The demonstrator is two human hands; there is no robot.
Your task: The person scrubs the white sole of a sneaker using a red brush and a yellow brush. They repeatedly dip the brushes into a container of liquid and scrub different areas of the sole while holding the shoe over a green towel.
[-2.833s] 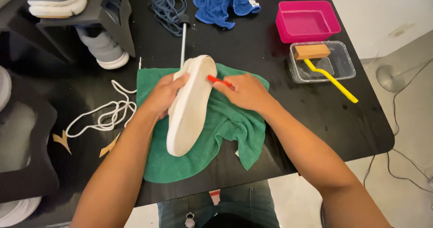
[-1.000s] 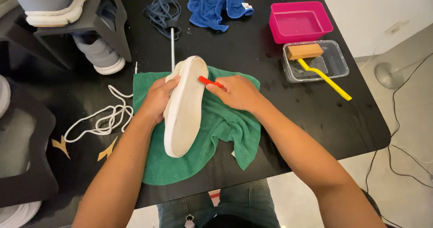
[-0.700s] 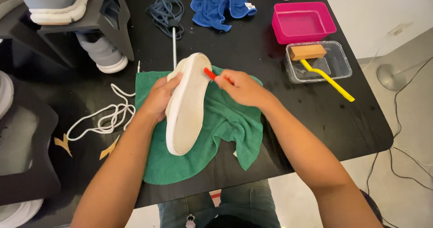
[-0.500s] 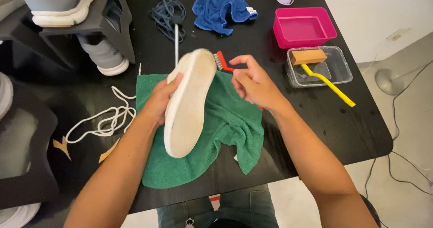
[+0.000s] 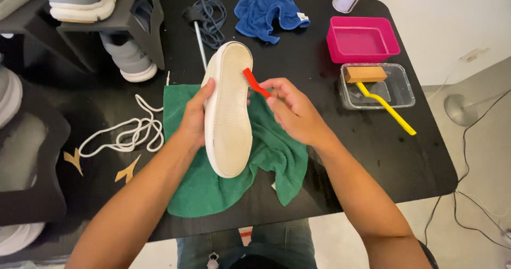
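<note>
Black worktop (image 5: 330, 157) carried a green towel (image 5: 266, 157); left hand (image 5: 194, 117) gripped the white shoe (image 5: 229, 109) sole-up, while right hand (image 5: 290, 109) had lifted its pinched red brush (image 5: 255, 83) toward the toe.

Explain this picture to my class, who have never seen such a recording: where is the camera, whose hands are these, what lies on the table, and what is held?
The camera sits on a person's head and looks down at their own two bare hands. The left hand grips a white shoe, sole up, over a green cloth on a black table. The right hand pinches a small red brush against the sole. Around them lie white laces, a blue cloth, a pink tub and a clear tray holding a yellow-handled brush.
</note>
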